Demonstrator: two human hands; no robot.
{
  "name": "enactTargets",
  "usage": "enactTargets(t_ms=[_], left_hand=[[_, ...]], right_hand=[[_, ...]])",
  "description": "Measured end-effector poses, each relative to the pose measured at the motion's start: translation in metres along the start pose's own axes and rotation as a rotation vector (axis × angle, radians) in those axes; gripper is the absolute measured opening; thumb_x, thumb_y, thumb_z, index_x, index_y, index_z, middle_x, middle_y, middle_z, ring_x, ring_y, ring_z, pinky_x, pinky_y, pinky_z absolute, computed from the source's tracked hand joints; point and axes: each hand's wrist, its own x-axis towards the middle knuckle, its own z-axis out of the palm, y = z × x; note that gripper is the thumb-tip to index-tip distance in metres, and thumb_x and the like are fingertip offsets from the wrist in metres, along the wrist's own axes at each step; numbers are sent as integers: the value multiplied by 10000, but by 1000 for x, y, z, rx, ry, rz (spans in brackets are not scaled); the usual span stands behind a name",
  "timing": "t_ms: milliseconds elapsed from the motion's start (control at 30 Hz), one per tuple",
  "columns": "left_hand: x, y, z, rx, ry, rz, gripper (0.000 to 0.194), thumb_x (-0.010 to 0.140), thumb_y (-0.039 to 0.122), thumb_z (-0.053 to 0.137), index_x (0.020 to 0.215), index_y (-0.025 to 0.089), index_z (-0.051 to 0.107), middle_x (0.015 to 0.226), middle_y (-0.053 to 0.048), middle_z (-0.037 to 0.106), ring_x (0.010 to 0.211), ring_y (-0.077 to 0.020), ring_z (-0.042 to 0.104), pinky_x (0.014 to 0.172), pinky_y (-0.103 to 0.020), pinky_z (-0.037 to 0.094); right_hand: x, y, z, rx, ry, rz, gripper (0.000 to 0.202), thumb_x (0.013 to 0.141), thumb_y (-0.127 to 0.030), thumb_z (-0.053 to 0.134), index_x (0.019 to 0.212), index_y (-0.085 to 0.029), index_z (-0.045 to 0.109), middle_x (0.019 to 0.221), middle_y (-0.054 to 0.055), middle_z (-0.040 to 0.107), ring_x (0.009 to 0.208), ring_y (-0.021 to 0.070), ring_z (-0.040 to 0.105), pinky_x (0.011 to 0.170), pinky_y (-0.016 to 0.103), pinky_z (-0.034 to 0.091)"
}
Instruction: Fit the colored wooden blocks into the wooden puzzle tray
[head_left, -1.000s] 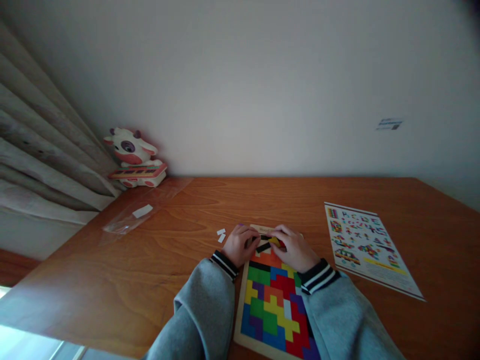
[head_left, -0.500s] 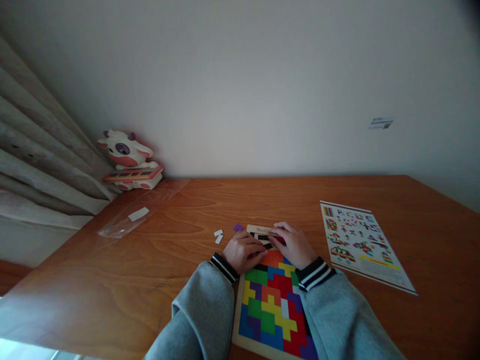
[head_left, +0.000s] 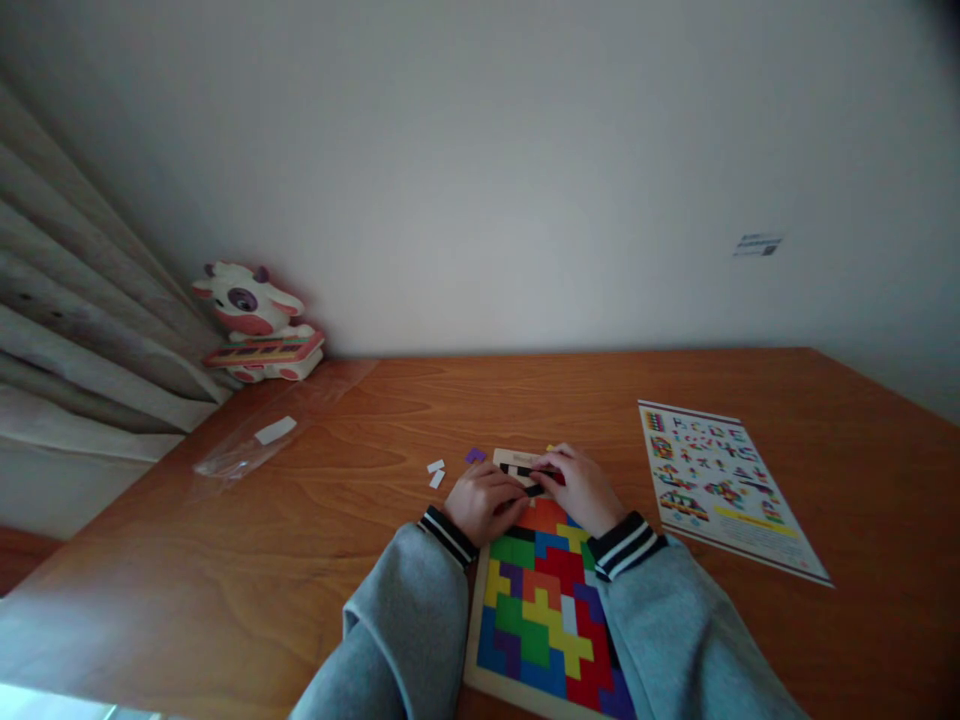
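A wooden tray puzzle [head_left: 480, 655] lies on the table with its colourful blocky pieces fitted together, and dark gaps show near its far end. Over the left part of that end, my left hand [head_left: 484, 503] is closed with its fingers curled down; what they hold, if anything, is hidden. My right hand [head_left: 581, 490] reaches across the far right part, thumb and fingers pinched close to a dark gap. Whatever sits in this pinch is too small to name. Just beyond the board, a purple piece [head_left: 475, 455] lies left of its far edge.
Small white pieces [head_left: 436, 473] lie left of the board. A printed pattern sheet [head_left: 724, 490] is on the right. Clear plastic wrapping [head_left: 244, 450] and a cow-shaped toy keyboard [head_left: 262, 325] are at the far left, beside a curtain [head_left: 82, 310].
My right hand has shifted slightly left along the far end of the board, its fingertips lower. My left hand has barely moved.
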Motion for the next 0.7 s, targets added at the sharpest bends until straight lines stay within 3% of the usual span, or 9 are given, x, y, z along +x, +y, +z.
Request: enactTargets(t_ms=[233,367,533,700], left_hand=[[1,1,-5,63,72,-135,173,929,223,539,893,174,701,822,-61,723,756,-171,635,719,-296,511],[1,1,-6,63,101,-185,160,920,230,556,882,170,699,790,-59,714,727,-172,625,689,-288,502],[-2,-2,-2,21,56,-100,140,908,230,584,928,187,716,835,-47,743,744,-170,638,733,-297,504],[-5,-8,3,17,42,-117,162,881,292,652,991,199,728,853,-45,754,778,-188,649,744,-310,516]], right_hand=[[-3,7,-14,-3,-120,-187,124,839,-352,703,910,-264,754,952,53,652,955,229,618,869,383,484],[-3,8,-14,-34,-160,-172,123,841,-338,706,933,-280,762,962,50,654,956,229,610,881,391,464],[-3,7,-13,-73,-169,-127,87,843,-318,702,910,-287,747,992,40,666,999,240,599,897,415,437],[-4,7,-11,-83,-160,-134,70,844,-276,697,909,-259,719,1019,45,672,1026,247,596,920,439,410]])
